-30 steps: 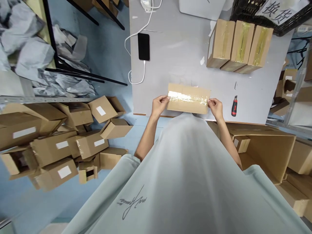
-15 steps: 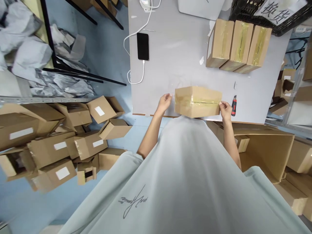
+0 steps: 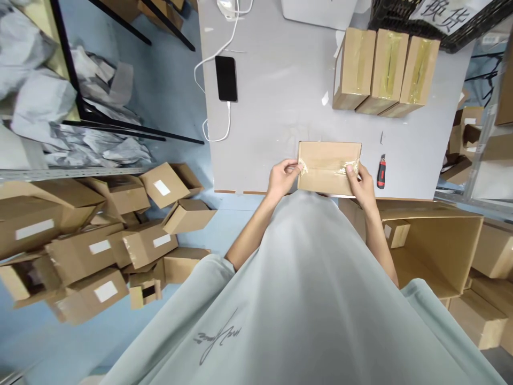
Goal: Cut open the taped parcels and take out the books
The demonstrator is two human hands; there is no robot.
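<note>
A taped cardboard box (image 3: pixel 326 168) is at the front edge of the grey table, one broad face towards me, with clear tape along it. My left hand (image 3: pixel 284 176) pinches the box's left edge, where the tape is crumpled. At the other end my right hand (image 3: pixel 362 184) grips the box, its thumb lying on the tape. A red and black utility knife (image 3: pixel 381 172) lies just right of my right hand, with a small thin dark piece (image 3: pixel 382 137) beyond it.
Three taped cardboard boxes (image 3: pixel 387 69) stand side by side at the back right, before a black crate (image 3: pixel 444 24). A phone (image 3: pixel 226 78) on a white cable lies at the left. Open cartons (image 3: pixel 140 240) are heaped on the floor; a large open carton (image 3: pixel 433 251) sits below the table's right side.
The box has been turned so that a broad face shows instead of its taped seam. My left hand has come in from beside it and taken its left edge.
</note>
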